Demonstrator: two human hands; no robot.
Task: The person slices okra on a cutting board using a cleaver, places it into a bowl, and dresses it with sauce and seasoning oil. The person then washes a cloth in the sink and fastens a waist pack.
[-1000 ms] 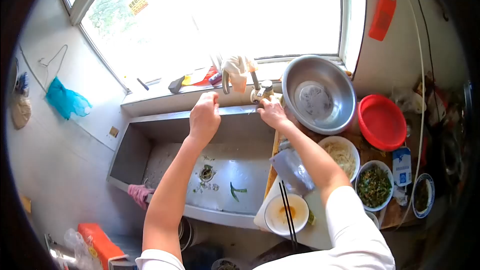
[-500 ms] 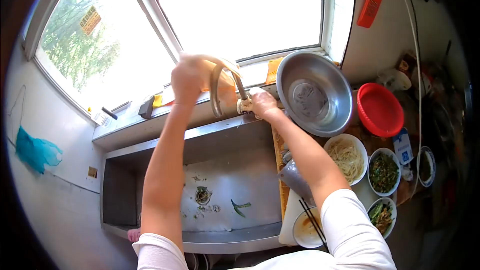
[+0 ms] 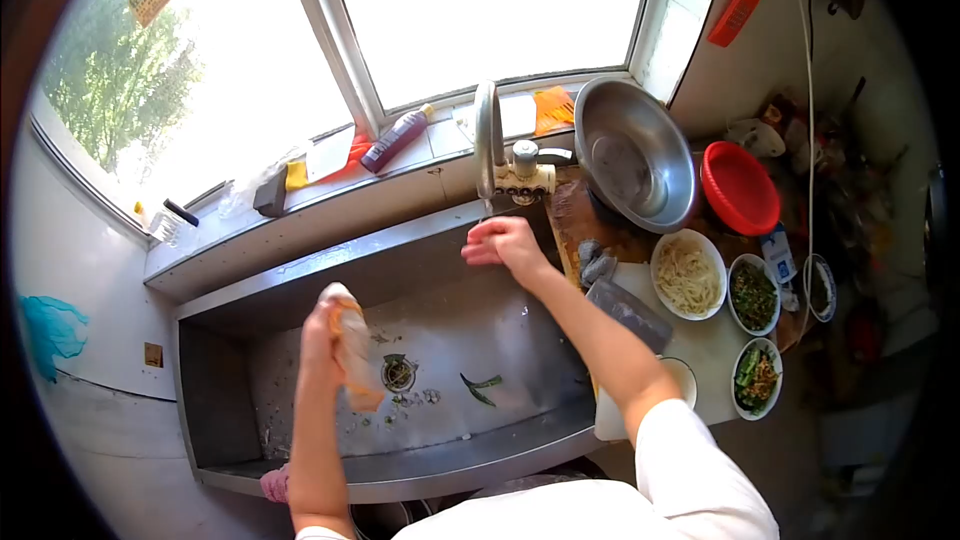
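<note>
My left hand (image 3: 318,342) is closed around a limp orange-and-white cloth (image 3: 354,355), held over the left part of the steel sink (image 3: 300,270). Just beneath the spout of the faucet (image 3: 487,150) is my right hand (image 3: 505,246), its fingers stretched out and nothing visible in them. A little water seems to show at the spout, though it is too small to be sure. On the sink floor lie a drain (image 3: 398,373) with food scraps around it and a green vegetable piece (image 3: 481,389).
Right of the sink stand a large metal basin (image 3: 640,155), a red plastic basin (image 3: 740,188), a bowl of pale strips (image 3: 688,275) and two bowls of greens (image 3: 753,294). A purple bottle (image 3: 396,139) lies on the sill. My right arm partly covers a white bowl (image 3: 682,380).
My left hand has come down from the faucet to the sink with the cloth. My right hand has left the faucet's base and moved below the spout. The view has shifted slightly.
</note>
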